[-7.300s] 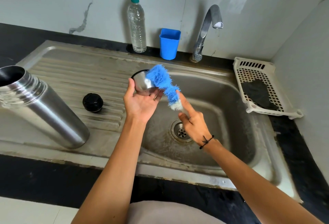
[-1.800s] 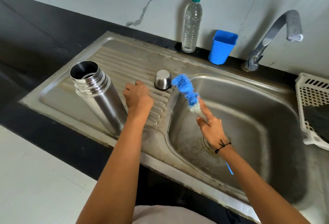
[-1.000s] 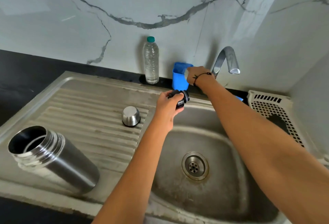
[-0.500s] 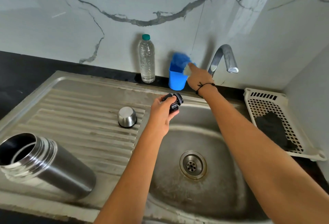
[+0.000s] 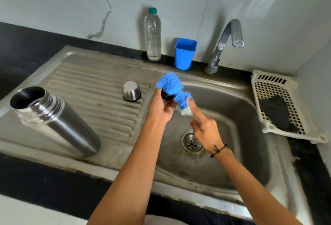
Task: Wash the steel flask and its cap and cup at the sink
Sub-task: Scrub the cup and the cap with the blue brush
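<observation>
The open steel flask [image 5: 53, 121] stands on the ribbed drainboard at the left. The steel cup [image 5: 131, 91] sits upside down on the drainboard near the basin. My left hand [image 5: 161, 108] holds the black cap [image 5: 166, 95] over the basin's left edge. My right hand [image 5: 206, 130] grips the handle of a blue bottle brush [image 5: 174, 88], index finger stretched along it. The brush's bristles lie against the cap and hide most of it.
The sink basin [image 5: 241, 135] with its drain [image 5: 191, 142] lies below my hands. A tap [image 5: 225, 42], a blue plastic holder [image 5: 185, 53] and a water bottle [image 5: 153, 35] stand at the back. A white basket [image 5: 268, 88] with a dark cloth sits at the right.
My right hand has brought the blue brush from the blue holder down to the cap. My left hand with the cap has stayed over the basin's left edge.
</observation>
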A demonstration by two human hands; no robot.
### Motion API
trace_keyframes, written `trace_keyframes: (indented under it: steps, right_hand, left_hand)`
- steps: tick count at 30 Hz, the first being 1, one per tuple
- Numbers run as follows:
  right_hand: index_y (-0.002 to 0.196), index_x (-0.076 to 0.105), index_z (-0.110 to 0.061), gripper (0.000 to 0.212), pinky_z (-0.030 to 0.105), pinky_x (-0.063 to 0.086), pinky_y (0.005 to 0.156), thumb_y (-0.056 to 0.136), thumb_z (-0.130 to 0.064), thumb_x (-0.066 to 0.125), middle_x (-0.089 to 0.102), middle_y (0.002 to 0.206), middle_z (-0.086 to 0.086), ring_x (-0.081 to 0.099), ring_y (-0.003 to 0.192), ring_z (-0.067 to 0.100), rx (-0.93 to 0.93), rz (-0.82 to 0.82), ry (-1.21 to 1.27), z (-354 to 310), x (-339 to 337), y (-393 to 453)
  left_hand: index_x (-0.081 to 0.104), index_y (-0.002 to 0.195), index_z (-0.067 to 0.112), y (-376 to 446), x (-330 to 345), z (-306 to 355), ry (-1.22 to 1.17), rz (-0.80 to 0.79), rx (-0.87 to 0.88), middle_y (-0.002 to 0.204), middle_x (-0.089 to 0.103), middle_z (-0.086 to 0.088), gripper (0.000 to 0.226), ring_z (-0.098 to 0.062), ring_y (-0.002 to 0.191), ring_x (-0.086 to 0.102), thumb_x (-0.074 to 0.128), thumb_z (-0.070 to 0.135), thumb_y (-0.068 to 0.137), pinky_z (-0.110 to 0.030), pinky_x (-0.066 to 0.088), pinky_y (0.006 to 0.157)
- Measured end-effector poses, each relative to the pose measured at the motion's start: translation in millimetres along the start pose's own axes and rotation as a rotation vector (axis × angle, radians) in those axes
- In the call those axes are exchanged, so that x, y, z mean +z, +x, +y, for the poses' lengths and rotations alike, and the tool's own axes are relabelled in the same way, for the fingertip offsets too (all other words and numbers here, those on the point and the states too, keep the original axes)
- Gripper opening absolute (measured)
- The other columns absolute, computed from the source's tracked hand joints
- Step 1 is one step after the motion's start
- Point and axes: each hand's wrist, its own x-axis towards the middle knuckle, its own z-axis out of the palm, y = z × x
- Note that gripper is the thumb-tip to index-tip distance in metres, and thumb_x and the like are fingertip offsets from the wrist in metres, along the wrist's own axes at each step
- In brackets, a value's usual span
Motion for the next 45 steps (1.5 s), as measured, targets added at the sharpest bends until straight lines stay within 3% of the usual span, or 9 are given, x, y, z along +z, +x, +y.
trace_keyframes:
  steps: [2, 8, 13, 17, 23, 26, 30, 40, 45]
  right_hand:
    - [0.144, 0.022, -0.042, 0.075, 0.036, 0.052, 0.055, 0.083, -0.005, 0.044, 0.059, 0.085, -0.001, 0.053, 0.056, 0.023, -0.055, 0.004, -0.081, 8.6, 5.0, -8.9]
    - [0.14, 0.015, -0.054, 0.082, 0.042, 0.055, 0.07, 0.084, -0.002, 0.045, 0.066, 0.106, 0.007, 0.06, 0.069, 0.025, 0.002, 0.011, -0.053, 38.4, -13.0, -34.2]
    - [0.142, 0.02, -0.042, 0.061, 0.04, 0.053, 0.06, 0.086, -0.02, 0.032, 0.055, 0.08, 0.004, 0.054, 0.063, 0.028, -0.184, -0.047, -0.064, 13.1, -10.8, -23.1]
    - [0.142, 0.014, -0.05, 0.071, 0.044, 0.054, 0.067, 0.085, -0.014, 0.035, 0.065, 0.1, 0.009, 0.061, 0.071, 0.03, -0.079, -0.039, -0.026, 32.8, -9.2, -38.4]
    - [0.144, 0.021, -0.042, 0.071, 0.042, 0.054, 0.066, 0.085, -0.006, 0.041, 0.065, 0.097, 0.015, 0.061, 0.073, 0.03, -0.105, 0.049, 0.002, 27.0, -21.9, -25.6]
    - [0.144, 0.016, -0.044, 0.064, 0.041, 0.052, 0.059, 0.087, -0.02, 0.031, 0.054, 0.078, 0.005, 0.053, 0.063, 0.026, -0.16, 0.003, -0.045, 13.5, -18.0, -21.2]
    - [0.144, 0.011, -0.048, 0.07, 0.039, 0.052, 0.057, 0.087, -0.015, 0.036, 0.053, 0.077, 0.002, 0.051, 0.059, 0.023, -0.07, 0.029, -0.06, 22.6, -17.4, -23.1]
    - [0.141, 0.013, -0.048, 0.079, 0.039, 0.051, 0.07, 0.089, 0.001, 0.048, 0.067, 0.083, 0.013, 0.054, 0.057, 0.025, 0.177, 0.059, 0.027, 11.9, -17.5, -17.5]
    - [0.143, 0.019, -0.044, 0.074, 0.035, 0.049, 0.076, 0.087, -0.005, 0.047, 0.068, 0.104, 0.011, 0.059, 0.072, 0.026, 0.05, 0.033, 0.046, -9.6, -9.5, -19.7]
  left_hand:
    - [0.057, 0.088, 0.009, -0.8, -2.9, -0.6, 0.01, 0.0, 0.001, 0.084, 0.061, -0.01, 0.026, -0.021, 0.077, 0.059, 0.048, 0.031, 0.099, -0.038, 0.051, 0.082]
    - [0.051, 0.122, 0.002, -2.4, -21.4, -7.4, -0.137, 0.07, 0.001, 0.092, 0.059, -0.019, 0.051, -0.028, 0.082, 0.059, 0.054, 0.044, 0.093, -0.033, 0.058, 0.059]
    - [0.059, 0.094, 0.011, -10.2, -18.4, -20.9, -0.07, -0.002, 0.082, 0.096, 0.063, -0.008, 0.021, -0.021, 0.088, 0.06, 0.045, 0.025, 0.1, -0.035, 0.051, 0.078]
    - [0.058, 0.086, 0.006, -16.6, -15.9, -20.1, -0.17, 0.029, 0.066, 0.087, 0.061, -0.013, 0.037, -0.023, 0.081, 0.058, 0.047, 0.039, 0.098, -0.038, 0.046, 0.086]
    - [0.057, 0.103, 0.002, -12.6, -15.8, -22.7, -0.202, -0.002, 0.042, 0.097, 0.059, -0.02, 0.031, -0.031, 0.085, 0.056, 0.034, 0.023, 0.098, -0.036, 0.046, 0.079]
    - [0.06, 0.105, 0.005, -8.6, -8.9, -25.0, -0.161, -0.074, 0.068, 0.107, 0.063, -0.017, 0.034, -0.032, 0.099, 0.059, 0.029, 0.014, 0.098, -0.045, 0.043, 0.097]
    - [0.06, 0.108, 0.006, -4.1, -2.5, -22.2, -0.193, -0.167, 0.051, 0.115, 0.064, -0.016, 0.038, -0.031, 0.118, 0.055, 0.045, 0.04, 0.098, -0.047, 0.038, 0.107]
    - [0.059, 0.104, 0.004, -0.3, -10.0, -9.1, -0.139, -0.22, 0.031, 0.109, 0.063, -0.015, 0.024, -0.03, 0.118, 0.054, 0.051, 0.026, 0.097, -0.04, 0.045, 0.097]
    - [0.059, 0.104, 0.004, -1.8, -15.2, -0.1, -0.11, -0.224, 0.022, 0.099, 0.067, -0.014, 0.023, -0.028, 0.095, 0.063, 0.042, 0.019, 0.101, -0.041, 0.051, 0.081]
